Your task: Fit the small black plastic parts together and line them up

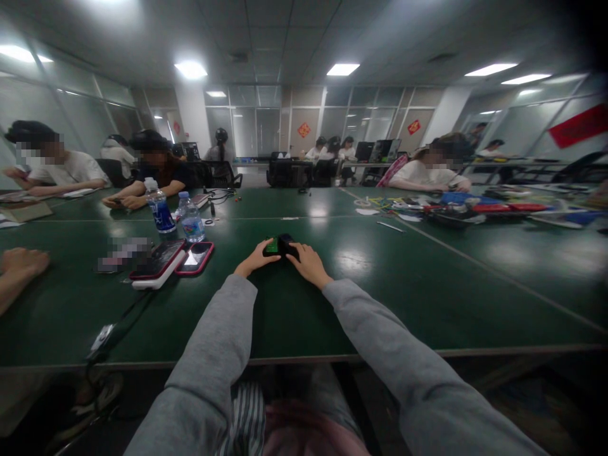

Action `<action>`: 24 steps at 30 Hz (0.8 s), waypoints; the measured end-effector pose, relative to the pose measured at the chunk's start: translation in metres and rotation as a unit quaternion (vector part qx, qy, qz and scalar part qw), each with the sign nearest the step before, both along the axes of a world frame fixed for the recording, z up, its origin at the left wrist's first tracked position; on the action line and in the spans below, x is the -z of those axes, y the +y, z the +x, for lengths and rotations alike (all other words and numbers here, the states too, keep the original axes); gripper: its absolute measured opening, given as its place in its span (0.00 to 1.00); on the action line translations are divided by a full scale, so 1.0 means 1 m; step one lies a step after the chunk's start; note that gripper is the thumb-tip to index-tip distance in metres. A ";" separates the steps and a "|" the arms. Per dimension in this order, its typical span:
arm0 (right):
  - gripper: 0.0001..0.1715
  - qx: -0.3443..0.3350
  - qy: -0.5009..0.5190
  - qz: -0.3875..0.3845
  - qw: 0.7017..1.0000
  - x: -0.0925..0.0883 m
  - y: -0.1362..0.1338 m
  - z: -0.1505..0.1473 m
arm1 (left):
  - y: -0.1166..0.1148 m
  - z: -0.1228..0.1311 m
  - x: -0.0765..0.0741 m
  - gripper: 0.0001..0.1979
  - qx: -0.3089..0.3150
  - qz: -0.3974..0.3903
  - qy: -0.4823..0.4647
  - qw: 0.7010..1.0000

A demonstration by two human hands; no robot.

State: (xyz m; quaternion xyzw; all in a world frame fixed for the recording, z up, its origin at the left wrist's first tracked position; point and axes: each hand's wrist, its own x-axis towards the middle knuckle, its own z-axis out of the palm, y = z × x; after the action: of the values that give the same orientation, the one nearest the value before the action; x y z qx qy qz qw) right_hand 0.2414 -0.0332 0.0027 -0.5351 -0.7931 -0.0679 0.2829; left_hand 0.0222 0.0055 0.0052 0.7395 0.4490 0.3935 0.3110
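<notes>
Both my arms in grey sleeves reach forward over a dark green table [361, 297]. My left hand [254, 258] and my right hand [310, 261] meet on a small black device with a green lit face [280, 245] that lies on the table. The left fingers curl round its left end, the right fingers close over its right end. Too little of the device shows to name it.
Two phones in red cases [194, 258] and a white slab [156, 275] lie left of my hands, with two water bottles [161, 209] behind. Another person's hand [21, 261] rests at the far left. People sit along both sides; coloured items [456, 208] clutter the right.
</notes>
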 end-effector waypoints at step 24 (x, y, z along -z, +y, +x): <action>0.26 0.082 -0.015 -0.016 0.996 -0.004 0.013 -0.006 | -0.015 0.010 0.003 0.36 -0.137 0.104 0.231 0.958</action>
State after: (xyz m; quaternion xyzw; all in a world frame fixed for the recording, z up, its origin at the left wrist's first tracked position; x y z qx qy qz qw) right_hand 0.2351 -0.0200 0.0063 -0.6017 -0.7516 -0.0864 0.2560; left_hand 0.0322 -0.0094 0.0018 0.7698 0.5624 0.2952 0.0636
